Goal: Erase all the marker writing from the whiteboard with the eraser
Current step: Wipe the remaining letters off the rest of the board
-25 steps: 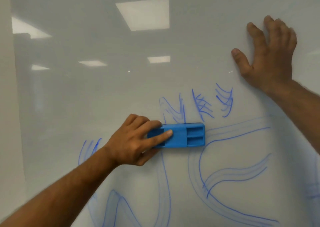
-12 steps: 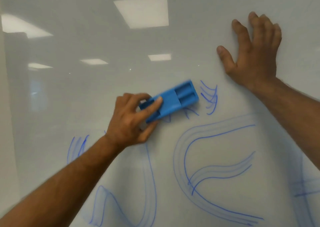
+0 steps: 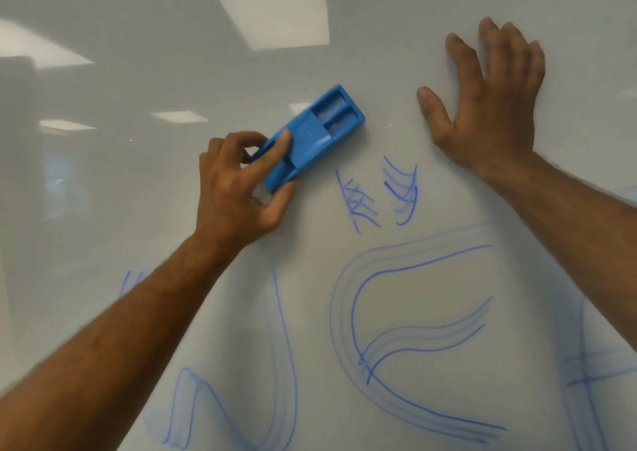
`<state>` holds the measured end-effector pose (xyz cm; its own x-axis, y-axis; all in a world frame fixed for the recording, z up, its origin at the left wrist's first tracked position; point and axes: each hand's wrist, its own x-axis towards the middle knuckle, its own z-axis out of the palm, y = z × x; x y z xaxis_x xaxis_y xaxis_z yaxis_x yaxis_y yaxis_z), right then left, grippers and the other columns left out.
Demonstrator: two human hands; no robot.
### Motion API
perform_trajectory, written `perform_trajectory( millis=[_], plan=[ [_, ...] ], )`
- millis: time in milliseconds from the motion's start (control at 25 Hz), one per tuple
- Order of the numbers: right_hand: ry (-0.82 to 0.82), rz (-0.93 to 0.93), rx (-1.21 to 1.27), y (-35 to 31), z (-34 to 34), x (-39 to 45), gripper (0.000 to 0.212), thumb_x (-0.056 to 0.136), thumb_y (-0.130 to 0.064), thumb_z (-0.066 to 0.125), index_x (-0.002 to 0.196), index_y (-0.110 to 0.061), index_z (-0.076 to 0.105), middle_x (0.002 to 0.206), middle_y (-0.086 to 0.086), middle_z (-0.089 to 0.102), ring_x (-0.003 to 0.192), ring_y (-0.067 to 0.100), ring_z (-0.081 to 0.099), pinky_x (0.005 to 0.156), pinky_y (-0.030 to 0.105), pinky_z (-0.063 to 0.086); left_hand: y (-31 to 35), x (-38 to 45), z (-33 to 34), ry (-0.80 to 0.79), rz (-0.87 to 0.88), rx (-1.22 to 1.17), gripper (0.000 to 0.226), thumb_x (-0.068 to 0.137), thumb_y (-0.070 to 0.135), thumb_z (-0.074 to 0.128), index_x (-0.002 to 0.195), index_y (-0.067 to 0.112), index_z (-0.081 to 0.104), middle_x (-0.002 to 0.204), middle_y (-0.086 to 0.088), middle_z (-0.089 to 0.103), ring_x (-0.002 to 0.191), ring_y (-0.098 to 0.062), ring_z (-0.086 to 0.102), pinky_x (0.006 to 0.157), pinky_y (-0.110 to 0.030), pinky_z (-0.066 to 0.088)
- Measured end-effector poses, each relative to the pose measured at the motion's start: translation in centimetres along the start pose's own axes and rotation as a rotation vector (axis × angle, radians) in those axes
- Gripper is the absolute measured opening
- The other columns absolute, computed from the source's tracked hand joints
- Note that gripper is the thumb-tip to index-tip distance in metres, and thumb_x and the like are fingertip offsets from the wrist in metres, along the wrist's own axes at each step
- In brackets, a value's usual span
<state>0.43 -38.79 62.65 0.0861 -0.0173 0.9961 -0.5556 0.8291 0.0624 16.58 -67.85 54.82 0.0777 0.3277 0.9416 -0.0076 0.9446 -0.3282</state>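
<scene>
1. So, your left hand (image 3: 238,188) grips the blue eraser (image 3: 310,136) at its lower end, forefinger laid along its back and thumb tucked under the near edge; the eraser lies tilted against the whiteboard (image 3: 138,209), its far end pointing up and to the right.
2. Your right hand (image 3: 496,105) holds nothing: it lies flat on the board with fingers spread, up and to the right of the eraser, seemingly to brace you.
3. The upper part of the board around the eraser shows no ink, only reflected ceiling lights (image 3: 275,12), so that stretch looks done or was never written on.
4. Most of the work looks to be left. Just below and right of the eraser sit two small hatched scribbles (image 3: 379,195), apart from its edge.
5. Lower down you have a big double curve (image 3: 396,330), a tall looping stroke (image 3: 282,347) beside your left forearm, a few short strokes (image 3: 129,281) at the far left, and a crossed mark (image 3: 586,374) at the right edge.
6. By my reading you are early on; the small scribbles are the nearest ink to the eraser.
</scene>
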Motion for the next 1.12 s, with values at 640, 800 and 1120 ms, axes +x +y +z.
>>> perform_trajectory(
  millis=[640,800,1120],
  plan=[
    [0.016,0.007,-0.014,-0.1,-0.1,-0.2,0.068,0.1,-0.061,0.036,0.153,-0.019,0.04,0.161,0.016,0.031,0.15,0.039,0.026,0.123,0.056,0.013,0.6,0.4,1.4,-0.052,0.243,-0.099,0.049,0.086,0.034,0.07,0.132,0.018,0.067,0.111,-0.018,0.065,0.083,-0.036,0.059,0.075,-0.046,0.043],
    [0.029,-0.006,0.0,0.1,0.0,-0.2,0.067,0.1,-0.06,0.038,0.152,-0.018,0.042,0.159,0.017,0.034,0.148,0.039,0.028,0.122,0.056,0.015,-0.3,2.6,1.5,0.061,-0.031,-0.039,0.053,0.082,0.031,0.074,0.131,0.013,0.068,0.111,-0.02,0.063,0.084,-0.038,0.056,0.078,-0.044,0.042],
    [0.01,-0.013,0.008,0.2,-0.2,-0.2,0.067,0.099,-0.06,0.038,0.152,-0.019,0.042,0.16,0.016,0.033,0.148,0.039,0.028,0.122,0.057,0.015,6.2,-2.6,2.7,-0.209,0.463,-0.205,0.048,0.085,0.032,0.068,0.131,0.018,0.069,0.109,-0.016,0.068,0.08,-0.032,0.056,0.071,-0.042,0.04]
  ],
)
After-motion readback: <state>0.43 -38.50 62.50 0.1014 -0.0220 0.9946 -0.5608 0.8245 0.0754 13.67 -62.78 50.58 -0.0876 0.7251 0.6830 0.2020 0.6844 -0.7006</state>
